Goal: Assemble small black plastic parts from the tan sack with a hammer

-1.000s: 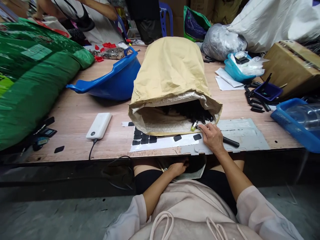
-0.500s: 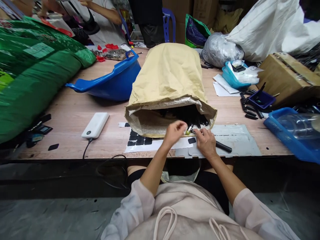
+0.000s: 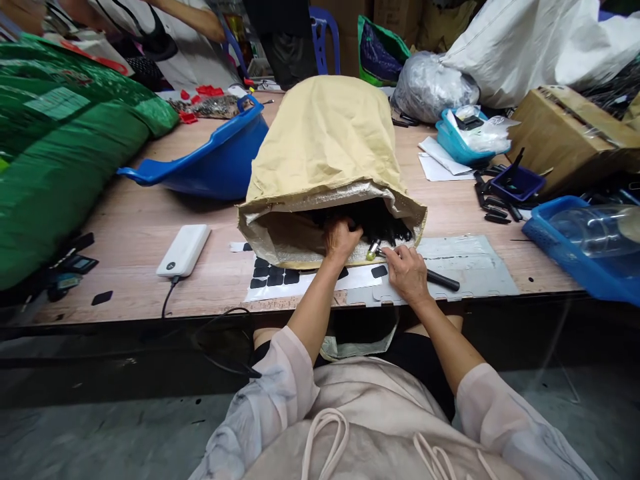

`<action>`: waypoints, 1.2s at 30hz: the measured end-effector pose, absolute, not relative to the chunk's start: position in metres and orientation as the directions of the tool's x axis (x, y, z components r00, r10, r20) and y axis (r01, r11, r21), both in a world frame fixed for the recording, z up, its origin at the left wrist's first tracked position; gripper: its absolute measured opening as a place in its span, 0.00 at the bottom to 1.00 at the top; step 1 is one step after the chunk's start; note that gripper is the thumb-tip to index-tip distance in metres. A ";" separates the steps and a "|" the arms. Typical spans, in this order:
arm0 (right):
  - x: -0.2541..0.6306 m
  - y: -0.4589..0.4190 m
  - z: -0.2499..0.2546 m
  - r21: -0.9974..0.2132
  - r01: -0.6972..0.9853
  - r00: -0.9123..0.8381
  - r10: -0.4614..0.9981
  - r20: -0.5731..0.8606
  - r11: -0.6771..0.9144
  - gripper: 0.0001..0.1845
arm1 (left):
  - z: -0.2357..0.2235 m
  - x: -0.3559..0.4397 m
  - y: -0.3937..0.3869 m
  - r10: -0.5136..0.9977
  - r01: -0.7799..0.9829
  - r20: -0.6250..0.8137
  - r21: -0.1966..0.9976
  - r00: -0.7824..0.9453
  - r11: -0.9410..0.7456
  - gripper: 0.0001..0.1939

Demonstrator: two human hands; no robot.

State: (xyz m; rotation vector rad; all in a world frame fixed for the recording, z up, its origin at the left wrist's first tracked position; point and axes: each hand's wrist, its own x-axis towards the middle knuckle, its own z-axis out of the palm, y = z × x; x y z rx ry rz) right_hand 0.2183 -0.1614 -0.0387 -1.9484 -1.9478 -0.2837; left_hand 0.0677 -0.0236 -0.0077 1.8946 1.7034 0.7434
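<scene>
While the right hand pinches a black tool near the table's front edge, the left hand reaches into the sack, seemingly closing on black parts.

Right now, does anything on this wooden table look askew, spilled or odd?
Yes. The blue plastic tub sits tilted on its side against the tan paper sack, which lies on its side, mouth open. Loose black pads lie scattered near the white power bank.
</scene>
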 end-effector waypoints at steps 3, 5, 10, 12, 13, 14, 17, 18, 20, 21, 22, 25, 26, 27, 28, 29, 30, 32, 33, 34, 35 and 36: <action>0.218 -0.161 -0.037 -0.126 0.992 0.029 0.917 0.398 0.023 0.19 | -0.014 0.070 -0.022 0.987 0.719 0.139 0.678 0.076 -0.151 0.06; 0.219 -0.162 -0.036 -0.128 0.992 0.032 0.913 0.406 0.022 0.19 | -0.014 0.074 -0.020 0.980 0.712 0.183 0.678 0.076 -0.181 0.06; 0.220 -0.162 -0.034 -0.118 0.993 0.027 0.910 0.414 0.025 0.19 | -0.002 0.055 -0.024 0.994 0.715 0.060 0.690 0.096 -0.111 0.10; 0.220 -0.162 -0.034 -0.117 0.993 0.025 0.910 0.415 0.026 0.18 | -0.001 0.034 -0.031 0.985 0.678 0.043 0.720 0.169 -0.148 0.10; 0.220 -0.162 -0.034 -0.117 0.993 0.024 0.909 0.416 0.027 0.18 | -0.002 0.023 -0.035 0.971 0.650 0.052 0.734 0.232 -0.195 0.09; 0.219 -0.163 -0.034 -0.119 0.992 0.024 0.909 0.417 0.029 0.18 | -0.005 0.014 -0.039 0.949 0.618 0.064 0.745 0.308 -0.251 0.08; 0.221 -0.163 -0.035 -0.132 0.991 0.028 0.909 0.416 0.030 0.18 | -0.016 -0.002 -0.048 0.869 0.524 0.085 0.768 0.487 -0.369 0.08; 0.222 -0.163 -0.035 -0.134 0.990 0.027 0.909 0.415 0.032 0.18 | -0.019 -0.004 -0.050 0.857 0.501 0.095 0.777 0.507 -0.382 0.09; 0.224 -0.163 -0.035 -0.131 0.991 0.018 0.910 0.414 0.040 0.20 | -0.025 -0.004 -0.051 0.856 0.474 0.112 0.793 0.505 -0.383 0.10; 0.224 -0.164 -0.034 -0.128 0.991 0.013 0.909 0.417 0.044 0.21 | -0.027 -0.003 -0.051 0.857 0.466 0.118 0.798 0.501 -0.382 0.10; 0.225 -0.164 -0.032 -0.127 0.991 0.011 0.907 0.422 0.047 0.22 | -0.028 -0.002 -0.050 0.855 0.460 0.121 0.800 0.504 -0.384 0.10; 0.222 -0.166 -0.024 -0.170 0.985 0.057 0.887 0.458 0.024 0.24 | -0.027 -0.001 -0.049 0.834 0.448 0.113 0.801 0.539 -0.398 0.10; 0.218 -0.166 -0.020 -0.205 0.979 0.084 0.878 0.471 0.017 0.24 | -0.027 -0.001 -0.049 0.826 0.445 0.103 0.802 0.554 -0.399 0.10; 0.214 -0.167 -0.016 -0.249 0.968 0.108 0.872 0.478 0.017 0.24 | -0.026 -0.001 -0.050 0.820 0.445 0.093 0.803 0.565 -0.397 0.10; 0.209 -0.167 -0.012 -0.298 0.954 0.125 0.869 0.478 0.027 0.24 | -0.026 0.000 -0.050 0.816 0.445 0.085 0.803 0.572 -0.395 0.11; 0.203 -0.168 -0.008 -0.345 0.937 0.129 0.873 0.470 0.048 0.25 | -0.026 0.001 -0.050 0.817 0.447 0.080 0.804 0.571 -0.392 0.11; 0.197 -0.168 -0.005 -0.387 0.919 0.122 0.885 0.449 0.070 0.25 | -0.026 0.002 -0.051 0.822 0.450 0.080 0.805 0.563 -0.386 0.11; 0.186 -0.167 -0.002 -0.440 0.893 0.097 0.910 0.403 0.100 0.24 | -0.026 0.003 -0.052 0.843 0.455 0.077 0.813 0.532 -0.362 0.12; 0.181 -0.167 -0.001 -0.454 0.885 0.086 0.921 0.381 0.105 0.23 | -0.026 0.004 -0.052 0.852 0.457 0.072 0.819 0.518 -0.347 0.12; 0.178 -0.166 -0.001 -0.461 0.881 0.079 0.928 0.363 0.105 0.23 | -0.025 0.004 -0.053 0.860 0.457 0.066 0.826 0.505 -0.332 0.12; 0.175 -0.165 -0.001 -0.466 0.879 0.077 0.934 0.349 0.101 0.23 | -0.025 0.005 -0.053 0.867 0.455 0.058 0.833 0.495 -0.316 0.12; 0.174 -0.164 -0.001 -0.470 0.877 0.079 0.937 0.340 0.097 0.23 | -0.025 0.005 -0.053 0.871 0.450 0.047 0.841 0.490 -0.299 0.14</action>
